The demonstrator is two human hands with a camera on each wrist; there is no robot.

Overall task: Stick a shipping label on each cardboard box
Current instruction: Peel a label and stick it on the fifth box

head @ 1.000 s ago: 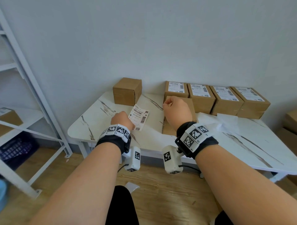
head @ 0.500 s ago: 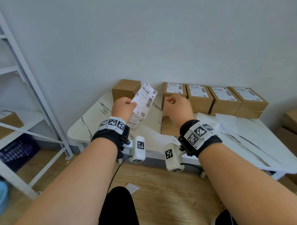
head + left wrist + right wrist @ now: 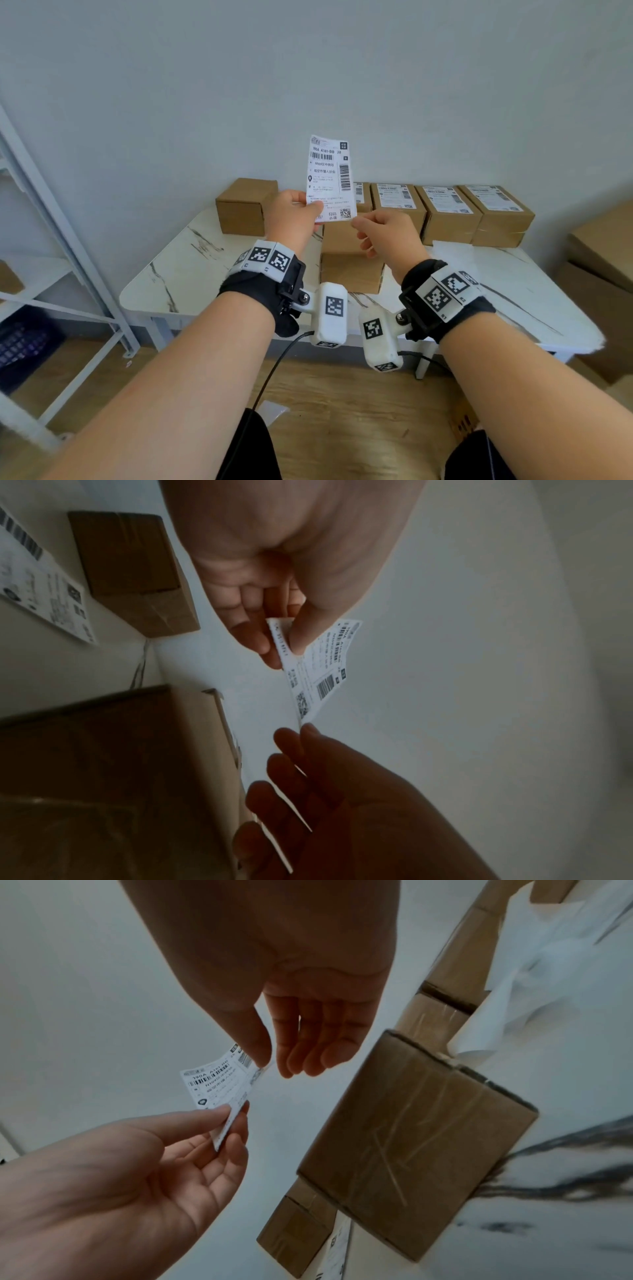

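Note:
My left hand pinches the lower left edge of a white shipping label and holds it upright in front of the wall; the pinch also shows from the wrist. My right hand has nearly straight fingers, with its thumb tip touching the label's lower right corner. An unlabelled cardboard box stands on the marble table below both hands. A second bare box sits at the back left.
Several labelled boxes line the wall at the back right. Loose white backing sheets lie on the table right of the front box. A white metal rack stands to the left, and big cartons to the right.
My left hand has lifted the label off the table and turned it upright. My right hand has left the front box's top and risen to the label's lower corner.

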